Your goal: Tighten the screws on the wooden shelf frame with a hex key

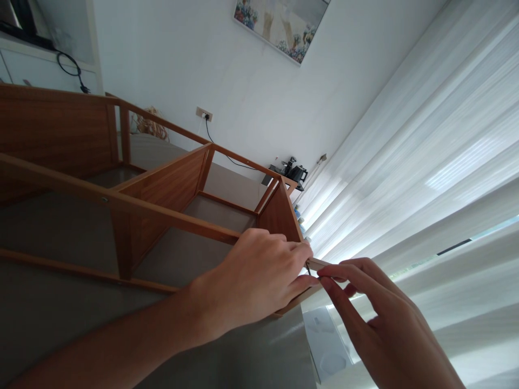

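Daylight came through the white curtain [405,162] on the right, glaring brightest along its inner folds. The wall [162,48] looked evenly pale, while the lower left sank into dim grey shade. The left hand [261,267] caught soft light across its knuckles; wide-lens stretching showed toward the edges, fine detail looking soft.

Furniture frame [174,217] left of curtain [405,183]; picture [279,24] on wall [170,59] behind; likely kettle [299,173] past frame's far right corner.
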Tool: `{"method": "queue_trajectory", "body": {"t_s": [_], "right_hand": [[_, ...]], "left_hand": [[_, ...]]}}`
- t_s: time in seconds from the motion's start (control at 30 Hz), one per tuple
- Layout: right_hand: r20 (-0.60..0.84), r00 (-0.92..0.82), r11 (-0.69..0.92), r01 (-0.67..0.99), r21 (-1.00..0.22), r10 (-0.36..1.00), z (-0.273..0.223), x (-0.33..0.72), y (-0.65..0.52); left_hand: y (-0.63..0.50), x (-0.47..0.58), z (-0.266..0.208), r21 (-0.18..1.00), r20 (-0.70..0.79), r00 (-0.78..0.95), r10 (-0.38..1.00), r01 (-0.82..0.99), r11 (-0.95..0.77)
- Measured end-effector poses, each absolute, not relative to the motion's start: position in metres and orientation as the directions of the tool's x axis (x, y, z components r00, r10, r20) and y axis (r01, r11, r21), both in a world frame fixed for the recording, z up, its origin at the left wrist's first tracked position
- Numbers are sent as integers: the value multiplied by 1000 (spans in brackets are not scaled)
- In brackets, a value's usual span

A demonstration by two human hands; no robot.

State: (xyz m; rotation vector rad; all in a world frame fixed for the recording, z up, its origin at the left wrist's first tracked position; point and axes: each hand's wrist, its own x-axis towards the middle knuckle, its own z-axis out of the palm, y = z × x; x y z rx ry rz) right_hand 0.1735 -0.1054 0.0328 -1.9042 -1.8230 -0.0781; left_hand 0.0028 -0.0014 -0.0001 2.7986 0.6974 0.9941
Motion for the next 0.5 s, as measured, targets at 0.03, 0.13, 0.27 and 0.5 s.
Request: {"method": "queue_trajectory", "body": {"t_s": [0.03, 0.13, 0.27, 0.5], "right_hand": [[373, 101, 19, 952, -306, 922, 33, 174, -105], [362, 119, -5, 954, -301, 925, 32, 174, -106], [378, 125, -2, 950, -311, 917, 30, 176, -106], [345, 107, 2, 954, -301, 932, 28, 182, -106]], "left_hand": [[-2, 3, 0, 232, 575, 684, 448, 389, -892], [-2, 3, -1, 232, 576, 683, 449, 390, -891], [-1, 5, -2, 230, 575, 679, 456, 401, -887], [-1, 3, -2, 218, 571, 681, 459, 413, -884]]}}
